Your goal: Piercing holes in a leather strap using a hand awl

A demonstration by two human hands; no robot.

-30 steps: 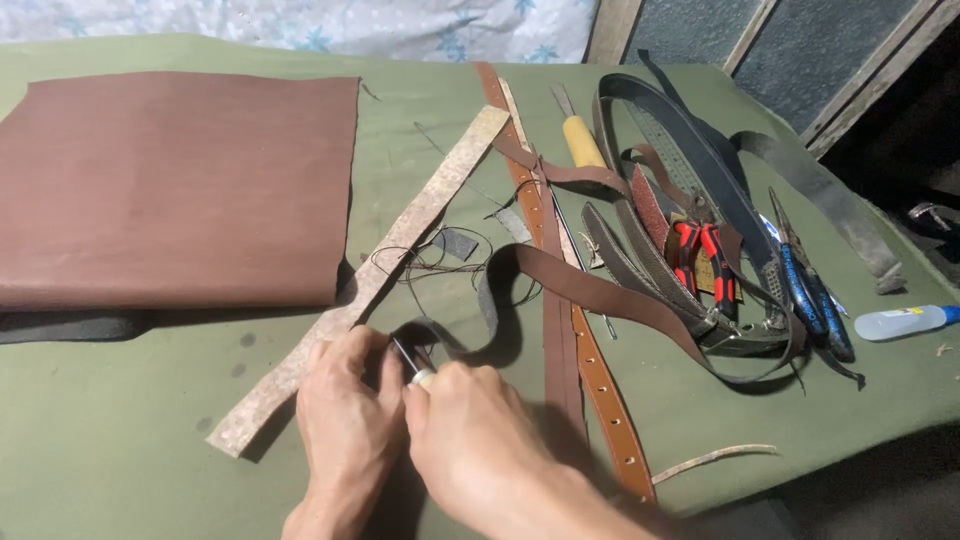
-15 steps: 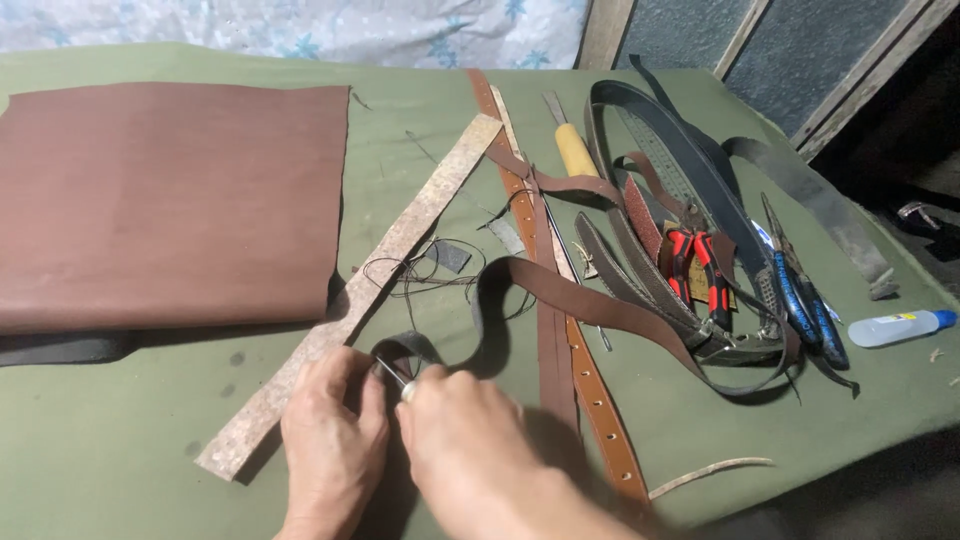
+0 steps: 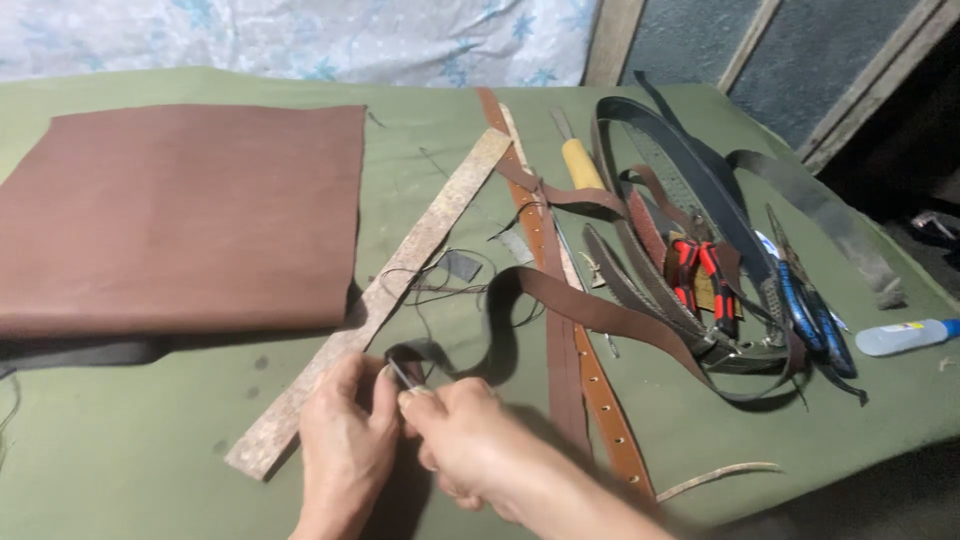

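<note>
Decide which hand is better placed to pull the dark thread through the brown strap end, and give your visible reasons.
Probably the right hand: its fingertips pinch a thin metal tool, likely a needle, at the brown strap end. The left hand lies beside it, steadying the strap.

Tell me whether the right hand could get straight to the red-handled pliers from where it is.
Probably yes. The right hand sits at the strap end, and the red-handled pliers lie uncovered atop the belt pile. Only flat straps lie between, though both hands look occupied.
</note>
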